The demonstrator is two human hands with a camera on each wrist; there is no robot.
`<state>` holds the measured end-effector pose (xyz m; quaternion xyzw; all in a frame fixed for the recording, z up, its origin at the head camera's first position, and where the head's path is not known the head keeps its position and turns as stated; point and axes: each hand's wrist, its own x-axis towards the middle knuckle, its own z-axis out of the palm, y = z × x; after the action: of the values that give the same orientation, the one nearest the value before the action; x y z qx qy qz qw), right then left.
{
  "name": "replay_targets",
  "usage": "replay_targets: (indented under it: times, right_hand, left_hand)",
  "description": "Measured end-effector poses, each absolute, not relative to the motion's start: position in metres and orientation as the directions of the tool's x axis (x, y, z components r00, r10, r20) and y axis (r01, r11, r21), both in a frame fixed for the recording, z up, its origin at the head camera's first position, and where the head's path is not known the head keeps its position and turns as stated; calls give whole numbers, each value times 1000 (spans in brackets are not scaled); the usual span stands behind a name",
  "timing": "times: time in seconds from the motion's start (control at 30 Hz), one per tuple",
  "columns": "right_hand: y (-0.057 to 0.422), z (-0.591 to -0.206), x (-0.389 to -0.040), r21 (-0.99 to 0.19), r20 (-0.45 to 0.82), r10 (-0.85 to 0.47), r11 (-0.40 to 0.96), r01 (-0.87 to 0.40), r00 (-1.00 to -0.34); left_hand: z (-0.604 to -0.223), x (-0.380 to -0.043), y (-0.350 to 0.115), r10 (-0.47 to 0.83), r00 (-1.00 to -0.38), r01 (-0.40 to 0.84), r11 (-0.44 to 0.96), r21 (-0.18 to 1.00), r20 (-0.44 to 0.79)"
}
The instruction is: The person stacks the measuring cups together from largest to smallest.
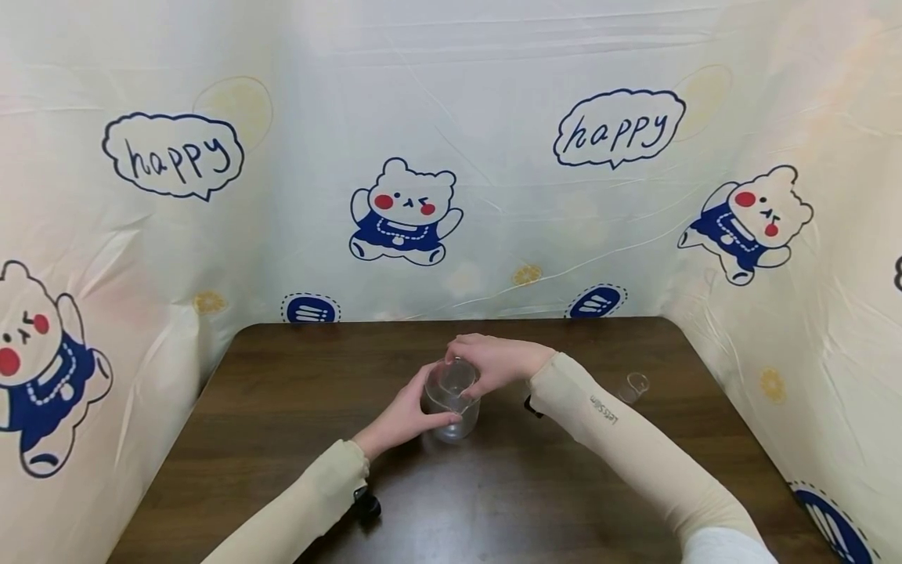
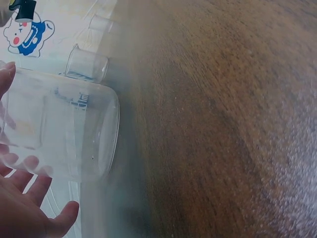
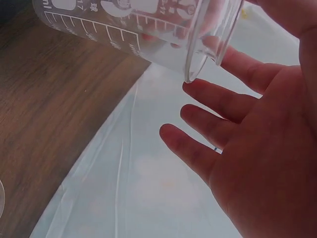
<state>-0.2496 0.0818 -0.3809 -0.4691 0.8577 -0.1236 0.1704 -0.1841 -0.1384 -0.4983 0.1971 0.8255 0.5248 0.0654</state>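
A large clear glass beaker (image 2: 99, 134) stands on the table, and my left hand (image 1: 405, 419) holds its side, thumb in front and fingers around the left. White graduation marks show on the large beaker in the right wrist view. Inside its upper part appears a smaller clear beaker (image 1: 454, 376), whose rim sticks out above the larger rim. My right hand (image 1: 500, 364) reaches over from the right and pinches this upper rim between thumb and forefinger. In the right wrist view, the other fingers (image 3: 203, 144) are spread away from the glass.
Another small clear beaker (image 1: 634, 385) stands on the table (image 1: 564, 486) to the right, beyond my right forearm. The left wrist view shows a spouted beaker (image 2: 86, 65) behind the large one, and a fainter glass vessel (image 2: 101, 24) beyond. A printed curtain (image 1: 493, 235) surrounds the table's back and sides.
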Motion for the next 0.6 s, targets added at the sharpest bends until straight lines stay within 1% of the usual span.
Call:
replay_targets:
  times: [0.33, 0.47, 0.6]
  right_hand:
    - [76, -382, -251, -313, -196, -845, 534, -785, -497]
    - [73, -383, -251, -300, -205, -843, 537, -788, -497]
    - [70, -383, -250, -289, -231, -827, 561, -775, -512]
  left_hand:
    - [-494, -182, -138, 385, -917, 244, 333, 911, 104]
    - [-494, -182, -139, 390, -916, 239, 341, 909, 95]
    - [-496, -183, -139, 397, -914, 238, 360, 902, 83]
